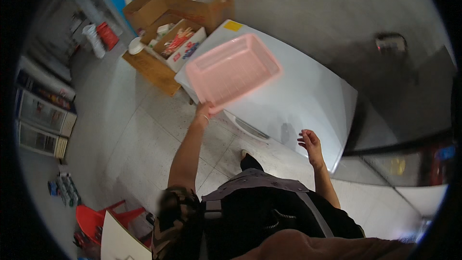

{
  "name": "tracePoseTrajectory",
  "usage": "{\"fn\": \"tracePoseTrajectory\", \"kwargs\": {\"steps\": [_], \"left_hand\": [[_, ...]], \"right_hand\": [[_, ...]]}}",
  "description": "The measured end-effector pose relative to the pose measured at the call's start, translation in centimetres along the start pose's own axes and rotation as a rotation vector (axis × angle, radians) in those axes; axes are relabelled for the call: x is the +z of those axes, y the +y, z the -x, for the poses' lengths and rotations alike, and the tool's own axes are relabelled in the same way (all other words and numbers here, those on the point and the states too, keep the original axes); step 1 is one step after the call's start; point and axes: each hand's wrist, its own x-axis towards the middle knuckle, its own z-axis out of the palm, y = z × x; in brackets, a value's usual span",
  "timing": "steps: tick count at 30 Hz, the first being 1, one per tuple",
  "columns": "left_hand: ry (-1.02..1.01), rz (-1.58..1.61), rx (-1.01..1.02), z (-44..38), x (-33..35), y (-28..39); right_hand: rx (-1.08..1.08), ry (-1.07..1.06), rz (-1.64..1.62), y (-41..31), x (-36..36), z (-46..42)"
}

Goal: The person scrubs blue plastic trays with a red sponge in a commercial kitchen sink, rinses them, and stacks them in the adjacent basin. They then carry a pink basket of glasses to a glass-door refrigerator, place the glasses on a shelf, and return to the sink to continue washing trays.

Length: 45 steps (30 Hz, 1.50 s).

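Note:
My left hand [205, 111] grips the near corner of a pink plastic basket [234, 72] by its rim. The basket appears empty and is over the left part of a white chest freezer lid [296, 97]; whether it rests there or hangs just above, I cannot tell. My right hand [309, 142] is raised near the lid's front edge at the right, fingers partly curled, with nothing in it. A yellow sticker [232, 26] marks the lid's far left corner.
Left of the freezer, a wooden surface [153, 72] bears a white printed box [180, 57] of packets and a white round container [135, 46]. A large cardboard box [202, 11] stands behind. A red chair [88, 222] and a white table [121, 240] are at the lower left.

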Motion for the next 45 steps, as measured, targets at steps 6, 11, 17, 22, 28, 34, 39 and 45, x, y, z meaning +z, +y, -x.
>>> {"fn": "tracePoseTrajectory", "kwargs": {"steps": [6,11,17,22,28,34,39,45], "left_hand": [[0.126,0.205,0.057,14.3,-12.8,-2.8],[0.427,0.348,0.219,26.3,-26.3,-3.0],[0.762,0.309,0.345,29.1,-46.1,-5.6],[0.793,0.323,0.308,25.2,-59.4,6.6],[0.674,0.28,0.311,14.8,-73.2,25.7],[0.583,0.673,0.559,-3.0,-85.8,38.6],[0.47,0.783,0.413,-10.7,-94.7,49.9],[0.598,0.973,0.455,-15.4,-110.1,61.0]], "right_hand": [[-0.167,-0.09,0.012,-6.9,16.6,-13.5],[-0.058,-0.748,0.165,-6.9,36.4,-20.1],[0.301,-1.176,0.036,1.0,68.1,-18.1],[0.063,-1.124,0.329,-3.7,87.4,-17.9],[0.236,-0.996,0.084,-4.5,102.4,-27.4],[0.319,-0.631,0.078,-5.5,120.0,-36.9],[0.356,-0.848,-0.098,-7.4,141.3,-44.2],[0.361,-1.106,-0.135,-10.4,170.3,-47.1]]}}
